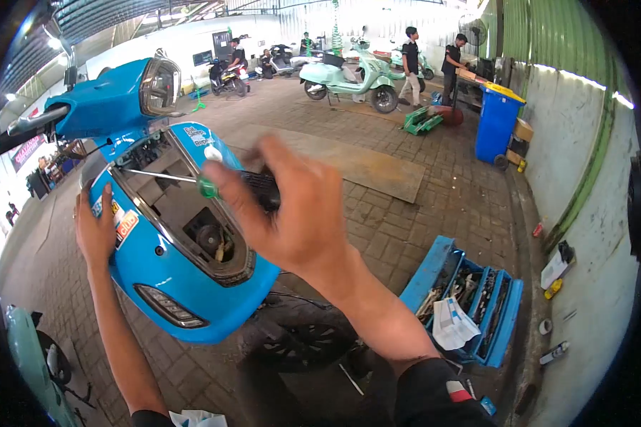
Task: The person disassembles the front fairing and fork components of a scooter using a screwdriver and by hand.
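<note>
Screwdriver [206, 188], likely light, stiff, best held by its handle; right hand [303, 213] clamps it over scooter [153, 267]; left hand [95, 231] against scooter's flank.

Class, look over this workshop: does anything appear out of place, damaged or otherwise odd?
Nothing looks plainly spilled or broken. The blue scooter has a large uncovered opening in its bodywork, baring the inside, so it looks incomplete. A creased white paper lies over the tools in the open toolbox, slightly untidy.

we see green on the screwdriver [207, 188] in our right grip [303, 213], blue on the scooter [171, 274] beside it, yellow on the bin lid [504, 92] beyond.
</note>
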A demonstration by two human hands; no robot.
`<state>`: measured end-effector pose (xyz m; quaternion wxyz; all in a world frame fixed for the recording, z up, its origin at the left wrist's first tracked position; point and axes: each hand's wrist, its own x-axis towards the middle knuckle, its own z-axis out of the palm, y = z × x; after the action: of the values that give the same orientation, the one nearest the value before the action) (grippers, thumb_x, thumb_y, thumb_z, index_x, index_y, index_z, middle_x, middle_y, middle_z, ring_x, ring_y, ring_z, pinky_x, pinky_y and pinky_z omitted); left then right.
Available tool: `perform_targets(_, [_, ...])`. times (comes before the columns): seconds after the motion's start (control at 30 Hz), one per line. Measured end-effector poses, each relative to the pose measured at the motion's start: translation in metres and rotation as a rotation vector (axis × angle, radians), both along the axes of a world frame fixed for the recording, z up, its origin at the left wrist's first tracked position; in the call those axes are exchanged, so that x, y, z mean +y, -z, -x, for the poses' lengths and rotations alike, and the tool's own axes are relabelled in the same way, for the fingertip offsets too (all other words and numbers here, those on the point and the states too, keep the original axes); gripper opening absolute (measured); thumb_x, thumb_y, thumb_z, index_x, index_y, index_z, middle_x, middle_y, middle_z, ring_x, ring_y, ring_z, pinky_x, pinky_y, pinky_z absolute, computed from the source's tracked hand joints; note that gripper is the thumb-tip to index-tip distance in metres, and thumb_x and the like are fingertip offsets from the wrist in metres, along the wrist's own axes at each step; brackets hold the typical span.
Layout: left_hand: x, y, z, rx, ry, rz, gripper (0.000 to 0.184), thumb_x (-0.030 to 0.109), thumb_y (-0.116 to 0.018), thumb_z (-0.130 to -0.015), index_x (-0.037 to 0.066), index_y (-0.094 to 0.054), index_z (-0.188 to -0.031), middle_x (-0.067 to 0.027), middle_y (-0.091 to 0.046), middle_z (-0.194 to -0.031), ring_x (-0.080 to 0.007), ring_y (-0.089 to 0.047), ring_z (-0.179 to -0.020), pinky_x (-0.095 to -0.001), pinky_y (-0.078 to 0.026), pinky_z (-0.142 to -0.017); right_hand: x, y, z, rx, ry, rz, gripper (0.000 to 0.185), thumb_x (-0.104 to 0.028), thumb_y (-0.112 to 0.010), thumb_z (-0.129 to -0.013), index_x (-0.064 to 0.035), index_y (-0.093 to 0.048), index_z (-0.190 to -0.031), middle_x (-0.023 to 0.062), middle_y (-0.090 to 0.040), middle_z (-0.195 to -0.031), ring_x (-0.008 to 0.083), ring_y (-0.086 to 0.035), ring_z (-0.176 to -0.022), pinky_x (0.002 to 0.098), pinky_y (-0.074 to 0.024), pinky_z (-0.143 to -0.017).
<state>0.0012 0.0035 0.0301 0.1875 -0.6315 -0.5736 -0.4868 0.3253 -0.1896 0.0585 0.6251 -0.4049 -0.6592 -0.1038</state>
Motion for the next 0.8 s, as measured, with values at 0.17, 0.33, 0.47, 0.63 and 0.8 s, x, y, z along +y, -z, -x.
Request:
perform_targets(0.17, [-0.001,-0.014,0.014,0.339,0.042,-0.085,0.049,0.039,-0.056,-0.105,0.013,-0.058,-0.146,-0.0232,-0.055,-0.145,-0.0458,-0.052,-0.133,-0.0539,-0.042,-0.111,0.004,-0.004,-0.006,-0.027,-0.181,-0.21,0.027,-0.021,-0.075,-0.094,0.0012,-0.062,-0.105,0.019,-0.062,-0.077,0.0407,-0.067,-0.068,0.048,-0.05,-0.061])
perform_targets(0.33, [-0.017,-0.063,-0.012,0.589,0.182,0.078,0.044,0.021,-0.063,-0.092,0.012,-0.063,-0.134,-0.0199,-0.057,-0.135,-0.041,-0.057,-0.126,-0.0523,-0.046,-0.107,-0.01,0.004,-0.001,-0.072,0.002,0.062,0.029,-0.01,-0.073,-0.089,-0.0032,-0.063,-0.116,0.0186,-0.06,-0.097,0.0377,-0.067,-0.084,0.0483,-0.052,-0.069])
perform_targets(0.47, [-0.015,-0.089,-0.034,0.778,0.055,0.297,0.046,0.026,-0.071,-0.084,0.009,-0.069,-0.127,-0.0211,-0.06,-0.129,-0.0429,-0.066,-0.11,-0.0535,-0.053,-0.096,-0.004,0.018,-0.013,-0.11,-0.188,-0.15,0.035,-0.014,-0.073,-0.091,-0.0017,-0.06,-0.12,0.0187,-0.058,-0.104,0.0373,-0.067,-0.085,0.0484,-0.0542,-0.07])
perform_targets(0.63, [-0.001,-0.099,-0.046,0.914,-0.018,0.303,0.05,0.028,-0.071,-0.078,0.004,-0.071,-0.122,-0.0295,-0.061,-0.134,-0.0477,-0.066,-0.11,-0.0547,-0.055,-0.096,-0.008,0.04,-0.01,0.021,-0.124,0.003,0.036,-0.014,-0.072,-0.091,0.0001,-0.06,-0.122,0.019,-0.061,-0.102,0.04,-0.068,-0.088,0.0471,-0.0562,-0.07])
perform_targets(0.8, [0.009,-0.108,-0.058,0.936,-0.079,0.447,0.045,0.027,-0.071,-0.079,-0.003,-0.072,-0.112,-0.0312,-0.063,-0.123,-0.0478,-0.065,-0.112,-0.0541,-0.054,-0.098,0.001,0.037,-0.008,0.099,-0.103,-0.335,0.028,-0.012,-0.071,-0.091,0.0007,-0.063,-0.115,0.0195,-0.062,-0.105,0.0398,-0.069,-0.087,0.045,-0.0572,-0.068])
